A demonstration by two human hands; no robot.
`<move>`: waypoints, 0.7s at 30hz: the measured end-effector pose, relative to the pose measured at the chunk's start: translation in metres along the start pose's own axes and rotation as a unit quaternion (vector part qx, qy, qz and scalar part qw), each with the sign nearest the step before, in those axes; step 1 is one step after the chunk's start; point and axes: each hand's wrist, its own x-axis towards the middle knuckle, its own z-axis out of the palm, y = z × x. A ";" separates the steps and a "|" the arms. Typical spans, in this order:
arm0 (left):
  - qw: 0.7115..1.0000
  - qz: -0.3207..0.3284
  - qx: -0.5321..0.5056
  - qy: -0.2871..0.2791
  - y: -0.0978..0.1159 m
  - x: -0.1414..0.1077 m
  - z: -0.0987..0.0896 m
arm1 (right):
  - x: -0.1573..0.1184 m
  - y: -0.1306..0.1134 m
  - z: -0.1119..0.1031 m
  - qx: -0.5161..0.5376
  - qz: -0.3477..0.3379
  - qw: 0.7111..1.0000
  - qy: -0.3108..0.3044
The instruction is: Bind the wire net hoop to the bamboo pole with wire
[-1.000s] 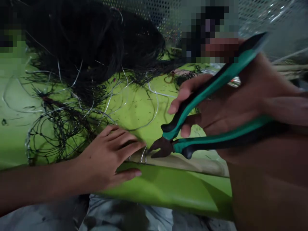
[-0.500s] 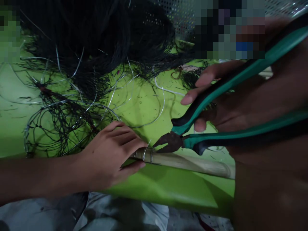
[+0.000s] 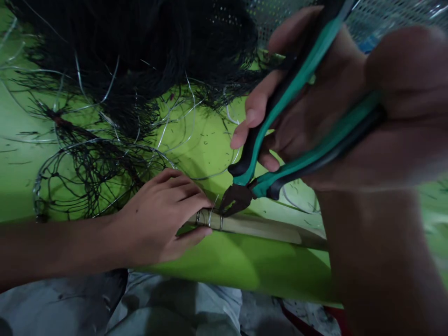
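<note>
My left hand (image 3: 171, 214) is closed round a pale wooden stick (image 3: 259, 227) near the front edge of the green surface. Thin wire (image 3: 211, 213) is wound round the stick just beyond my left fingertips, with one end sticking up. My right hand (image 3: 315, 107) holds pliers with green and black handles (image 3: 269, 126), fingers hooked over the upper handle and the lower one lying against the palm. The dark jaws of the pliers are slightly apart, with their tips at the wire-wound part of the stick.
A large bundle of black netting (image 3: 140, 51) covers the back. On the left, a knotted net with a wire hoop (image 3: 87, 172) lies on the green surface (image 3: 206, 154). Loose wires are scattered around. A perforated basket (image 3: 392, 18) stands at the back right.
The pliers have swung steeper and moved left, their tips now at the wound wire. My right hand has moved left with them. My left hand is nearly still on the stick.
</note>
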 end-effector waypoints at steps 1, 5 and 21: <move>1.000 0.001 0.001 0.004 0.000 -0.001 0.001 | 0.004 0.003 0.004 -0.005 0.000 1.000 0.004; 1.000 0.000 0.000 0.009 0.000 -0.002 0.003 | 0.022 0.012 0.013 0.015 0.105 0.992 0.062; 0.999 0.012 0.029 0.009 -0.001 0.000 0.002 | 0.020 0.008 0.019 -0.025 -0.007 0.996 -0.082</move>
